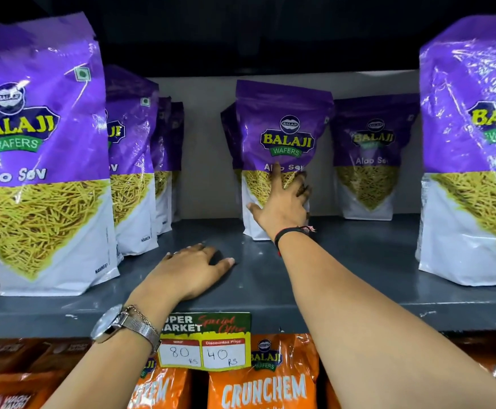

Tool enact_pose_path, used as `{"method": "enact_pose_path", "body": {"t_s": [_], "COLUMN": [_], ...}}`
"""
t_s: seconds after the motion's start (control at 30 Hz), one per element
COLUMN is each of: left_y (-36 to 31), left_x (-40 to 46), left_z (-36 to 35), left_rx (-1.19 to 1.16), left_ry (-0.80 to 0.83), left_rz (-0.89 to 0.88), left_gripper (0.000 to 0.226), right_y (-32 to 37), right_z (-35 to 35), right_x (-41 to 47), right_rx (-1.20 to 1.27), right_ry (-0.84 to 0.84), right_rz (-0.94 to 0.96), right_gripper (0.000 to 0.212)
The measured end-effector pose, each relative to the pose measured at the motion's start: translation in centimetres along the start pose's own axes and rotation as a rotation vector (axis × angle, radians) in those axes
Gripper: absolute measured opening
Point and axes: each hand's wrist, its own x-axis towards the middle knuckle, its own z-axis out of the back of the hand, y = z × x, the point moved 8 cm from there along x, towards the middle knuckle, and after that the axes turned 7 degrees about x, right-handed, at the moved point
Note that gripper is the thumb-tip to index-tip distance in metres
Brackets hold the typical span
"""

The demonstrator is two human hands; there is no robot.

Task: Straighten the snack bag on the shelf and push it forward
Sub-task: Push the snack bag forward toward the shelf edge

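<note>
A purple and white Aloo Sev snack bag [282, 134] stands upright in the middle of the grey shelf [344, 276], set back from the front edge. My right hand [282, 205] reaches in and lies against the bag's lower front, with the fingers spread and curling round its right side. My left hand [190, 273] rests palm down and flat on the shelf near the front edge, holding nothing. It wears a metal watch on the wrist.
More Aloo Sev bags stand at the front left [43, 160], front right [477, 160] and back right [370, 160]. A price tag [205, 343] hangs on the shelf edge. Orange snack bags [264, 379] fill the shelf below.
</note>
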Motion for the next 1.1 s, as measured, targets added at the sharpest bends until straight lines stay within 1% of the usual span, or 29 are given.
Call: {"method": "enact_pose_path", "body": {"t_s": [0.13, 0.4, 0.57, 1.1], "left_y": [0.2, 0.2, 0.1, 0.2], "left_x": [0.0, 0.0, -0.2, -0.3], "left_z": [-0.1, 0.0, 0.0, -0.3], "left_rx": [0.000, -0.012, -0.039, 0.010], "left_ry": [0.003, 0.000, -0.001, 0.073], "left_rz": [0.004, 0.011, 0.015, 0.030], "left_gripper": [0.059, 0.060, 0.058, 0.063], "right_y": [0.0, 0.2, 0.3, 0.7], "right_z": [0.0, 0.9, 2.1, 6.6], "right_x": [-0.2, -0.9, -2.1, -6.6], "right_rx": [0.023, 0.025, 0.025, -0.002], "right_ry": [-0.003, -0.004, -0.006, 0.020], "right_rz": [0.000, -0.004, 0.026, 0.063], "right_gripper": [0.089, 0.088, 0.088, 0.089]}}
